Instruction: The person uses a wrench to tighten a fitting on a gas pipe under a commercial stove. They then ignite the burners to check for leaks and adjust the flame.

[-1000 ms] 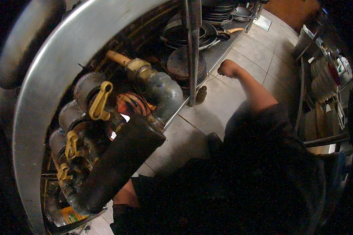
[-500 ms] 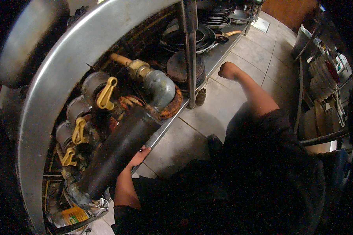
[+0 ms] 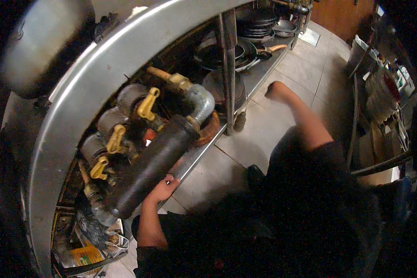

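Observation:
My left hand (image 3: 161, 189) is at the steel shelf's edge (image 3: 195, 164), beside a dark cylindrical pipe (image 3: 153, 167); its fingers are bent around something too small and hidden to name. My right hand (image 3: 277, 92) hangs over the tiled floor in a loose fist, its contents hidden. Left of the pipe are yellow valve handles (image 3: 116, 139) on grimy fittings, with a grey elbow (image 3: 200, 104) above. A rusty round object (image 3: 207, 134) lies behind the elbow, partly hidden.
Stacked black pans (image 3: 220, 53) sit on the lower shelf behind a steel post (image 3: 229, 106). A wide steel rim (image 3: 55, 120) curves along the left, below a large pan (image 3: 41, 41). Racks of dishes (image 3: 380, 102) line the right, near a wooden door (image 3: 338, 16).
My left hand has come out from behind the pipe along the shelf edge. My right hand is slightly lower. The view has shifted, putting pipes and rim farther right.

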A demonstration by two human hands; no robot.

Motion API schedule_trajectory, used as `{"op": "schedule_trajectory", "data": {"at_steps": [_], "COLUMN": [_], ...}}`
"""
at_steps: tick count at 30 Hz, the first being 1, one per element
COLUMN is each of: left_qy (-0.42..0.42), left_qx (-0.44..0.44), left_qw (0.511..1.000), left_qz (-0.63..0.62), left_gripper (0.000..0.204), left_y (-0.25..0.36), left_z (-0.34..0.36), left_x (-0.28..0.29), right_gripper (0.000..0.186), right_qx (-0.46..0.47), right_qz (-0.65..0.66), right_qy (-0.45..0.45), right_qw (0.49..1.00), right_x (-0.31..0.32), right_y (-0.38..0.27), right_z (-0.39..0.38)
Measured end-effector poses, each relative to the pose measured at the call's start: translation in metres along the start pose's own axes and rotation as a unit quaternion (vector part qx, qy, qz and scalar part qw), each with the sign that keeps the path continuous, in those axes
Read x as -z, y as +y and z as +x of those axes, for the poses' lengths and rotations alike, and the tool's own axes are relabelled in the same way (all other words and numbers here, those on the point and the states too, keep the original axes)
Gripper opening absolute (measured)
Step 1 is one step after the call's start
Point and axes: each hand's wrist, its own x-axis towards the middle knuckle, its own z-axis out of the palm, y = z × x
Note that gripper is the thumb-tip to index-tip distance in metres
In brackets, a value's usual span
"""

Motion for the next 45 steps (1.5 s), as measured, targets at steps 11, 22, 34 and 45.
{"op": "schedule_trajectory", "data": {"at_steps": [11, 22, 34, 45], "left_qy": [-0.051, -0.025, 0.15, 0.432], "left_qx": [0.015, 0.084, 0.066, -0.101], "left_qw": [0.999, 0.949, 0.983, 0.854], "left_qz": [0.003, -0.302, 0.083, -0.273], "left_gripper": [0.034, 0.04, 0.026, 0.041], "left_y": [0.03, -0.093, 0.022, 0.155], "left_z": [-0.034, -0.015, -0.129, -0.22], "left_x": [0.035, -0.013, 0.074, 0.149], "right_gripper": [0.017, 0.022, 0.015, 0.018], "right_qx": [-0.065, 0.168, 0.121, 0.084], "right_qz": [0.238, -0.065, -0.531, -0.413], "right_qy": [0.282, 0.506, 0.322, 0.387], "right_qw": [0.927, 0.844, 0.774, 0.82], "right_x": [0.247, 0.449, 0.363, 0.377], "right_y": [0.093, -0.046, -0.144, -0.113], "right_z": [-0.192, -0.054, 0.22, 0.203]}}
